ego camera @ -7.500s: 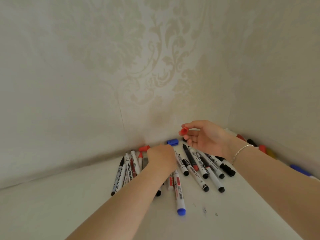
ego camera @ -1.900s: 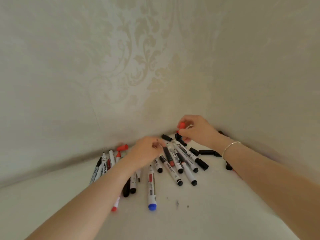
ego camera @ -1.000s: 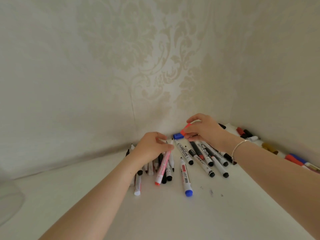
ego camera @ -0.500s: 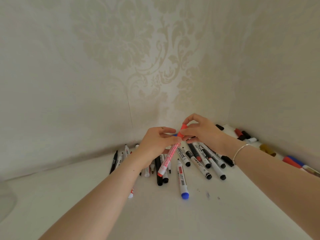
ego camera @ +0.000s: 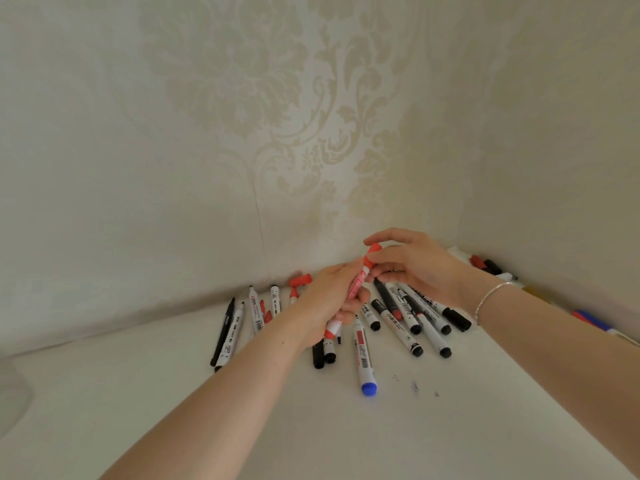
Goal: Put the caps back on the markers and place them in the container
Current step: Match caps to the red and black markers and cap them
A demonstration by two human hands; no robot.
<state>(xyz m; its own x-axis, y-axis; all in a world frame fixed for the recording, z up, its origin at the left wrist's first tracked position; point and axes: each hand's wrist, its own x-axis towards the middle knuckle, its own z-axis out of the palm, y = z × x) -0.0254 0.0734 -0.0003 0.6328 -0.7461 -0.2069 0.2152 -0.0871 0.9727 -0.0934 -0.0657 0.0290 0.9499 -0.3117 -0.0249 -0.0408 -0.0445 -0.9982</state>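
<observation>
My left hand (ego camera: 329,299) grips a red marker (ego camera: 358,284) by its white barrel, tilted with the tip end up and to the right above the pile. My right hand (ego camera: 419,266) pinches the red cap (ego camera: 372,252) that sits on that marker's top end. Under both hands several markers lie on the white table (ego camera: 346,427): a blue-ended one (ego camera: 362,358), black ones (ego camera: 401,322) to the right, and uncapped ones (ego camera: 230,332) to the left. A loose red cap (ego camera: 300,280) lies near the wall. The container is not clearly in view.
Patterned walls meet in a corner just behind the pile. More markers and caps (ego camera: 485,265) lie along the right wall, with others (ego camera: 592,320) nearer me. Small ink marks (ego camera: 415,386) dot the table. A pale rounded shape (ego camera: 12,393) shows at the left edge.
My left hand lifted a red marker out of the pile and raised it. My right hand brought the red cap onto its top end. The view shifted slightly.
</observation>
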